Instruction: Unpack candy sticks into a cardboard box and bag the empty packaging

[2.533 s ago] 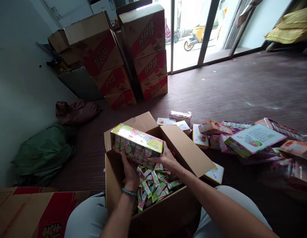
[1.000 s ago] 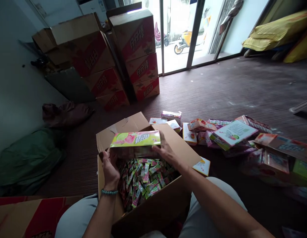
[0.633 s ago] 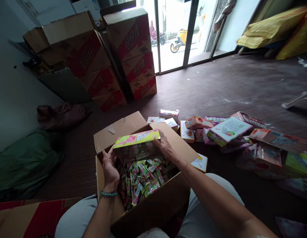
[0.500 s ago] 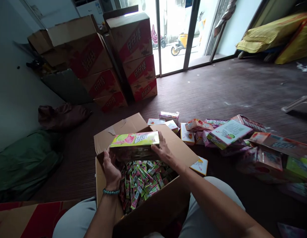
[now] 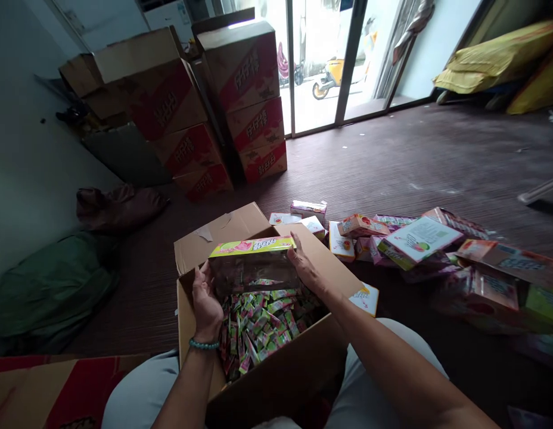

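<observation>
Between my two hands is a green-and-pink candy box (image 5: 254, 245) with a dark, see-through front. My left hand (image 5: 207, 304) grips its left end, a beaded bracelet on the wrist. At the right end, my right hand (image 5: 303, 262) closes over the edge with the thumb on the front. The box is held over an open cardboard carton (image 5: 258, 390) between my knees. Inside the carton lie many small green-and-pink wrapped candies (image 5: 258, 333), some hidden behind the held box.
To the right lies a heap of printed candy boxes (image 5: 419, 238). Red-and-brown cartons (image 5: 254, 113) are stacked by the glass door, and more cartons (image 5: 169, 119) stand left of them. Left on the floor are a green cloth bundle (image 5: 53, 286) and a maroon bag (image 5: 120, 205).
The candy box has tipped so that less of its printed top and more of its see-through front shows. Both hands keep hold of its ends. The view has shifted slightly.
</observation>
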The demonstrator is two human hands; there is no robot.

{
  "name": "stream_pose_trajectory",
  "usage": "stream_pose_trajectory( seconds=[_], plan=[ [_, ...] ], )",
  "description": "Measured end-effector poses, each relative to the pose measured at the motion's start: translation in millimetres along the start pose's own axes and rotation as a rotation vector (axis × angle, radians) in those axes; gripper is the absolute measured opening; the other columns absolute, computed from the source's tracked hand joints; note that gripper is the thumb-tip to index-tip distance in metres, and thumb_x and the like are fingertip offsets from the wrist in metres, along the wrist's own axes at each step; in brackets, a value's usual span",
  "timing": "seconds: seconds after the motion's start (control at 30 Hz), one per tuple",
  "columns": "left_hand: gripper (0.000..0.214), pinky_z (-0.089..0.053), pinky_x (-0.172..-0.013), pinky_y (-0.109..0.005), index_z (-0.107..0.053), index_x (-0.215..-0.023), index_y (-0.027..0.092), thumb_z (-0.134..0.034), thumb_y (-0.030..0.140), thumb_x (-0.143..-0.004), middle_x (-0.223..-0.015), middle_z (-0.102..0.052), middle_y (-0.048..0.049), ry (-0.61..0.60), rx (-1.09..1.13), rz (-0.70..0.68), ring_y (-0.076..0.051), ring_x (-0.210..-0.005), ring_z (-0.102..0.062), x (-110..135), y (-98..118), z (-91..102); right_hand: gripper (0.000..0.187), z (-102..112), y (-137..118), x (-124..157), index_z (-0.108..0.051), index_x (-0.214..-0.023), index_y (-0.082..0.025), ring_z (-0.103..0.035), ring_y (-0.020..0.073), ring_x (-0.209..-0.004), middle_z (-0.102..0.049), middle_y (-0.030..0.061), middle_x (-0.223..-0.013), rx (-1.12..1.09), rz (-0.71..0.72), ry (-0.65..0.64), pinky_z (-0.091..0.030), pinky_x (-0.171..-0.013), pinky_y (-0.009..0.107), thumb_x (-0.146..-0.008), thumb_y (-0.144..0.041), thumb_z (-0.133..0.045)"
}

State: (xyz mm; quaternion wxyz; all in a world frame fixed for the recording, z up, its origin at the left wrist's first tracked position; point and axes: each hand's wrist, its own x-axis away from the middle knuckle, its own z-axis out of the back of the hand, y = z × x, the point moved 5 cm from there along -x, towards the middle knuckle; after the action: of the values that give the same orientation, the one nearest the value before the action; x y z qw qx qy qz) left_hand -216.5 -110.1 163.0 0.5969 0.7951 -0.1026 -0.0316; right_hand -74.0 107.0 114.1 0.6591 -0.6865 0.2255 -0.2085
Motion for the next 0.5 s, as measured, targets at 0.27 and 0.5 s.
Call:
stream_pose_trajectory(
  seconds=[0.27, 0.5],
  plan=[
    [0.052, -0.041, -0.114, -0.036, -0.07, -0.123, 0.023, -0.055, 0.058, -0.088, -0.134, -0.068, -0.0073, -0.144, 0.019, -0.229, -0.027, -0.139, -0.05, 18.8, 13.0, -17.6, 0.111, 17.8, -20.3, 13.5, -0.014, -0.163, -0.027, -0.021, 0.0289, -0.155, -0.021, 0.007, -0.169, 0.102, 0.13, 0.132, -0.019, -0.127, 0.047, -0.077, -0.089, -0.046],
    [0.054, -0.036, -0.118, -0.037, -0.064, -0.133, 0.024, -0.06, 0.054, -0.089, -0.138, -0.065, -0.0056, -0.164, -0.13, -0.226, -0.027, -0.138, -0.05, 12.8, 7.5, -22.0, 0.117, 19.1, -0.3, 11.5, -0.02, -0.162, -0.022, -0.02, 0.0301, -0.155, -0.024, 0.0125, -0.167, 0.041, 0.008, 0.116, -0.015, -0.128, 0.05, -0.072, -0.093, -0.047]
  ],
)
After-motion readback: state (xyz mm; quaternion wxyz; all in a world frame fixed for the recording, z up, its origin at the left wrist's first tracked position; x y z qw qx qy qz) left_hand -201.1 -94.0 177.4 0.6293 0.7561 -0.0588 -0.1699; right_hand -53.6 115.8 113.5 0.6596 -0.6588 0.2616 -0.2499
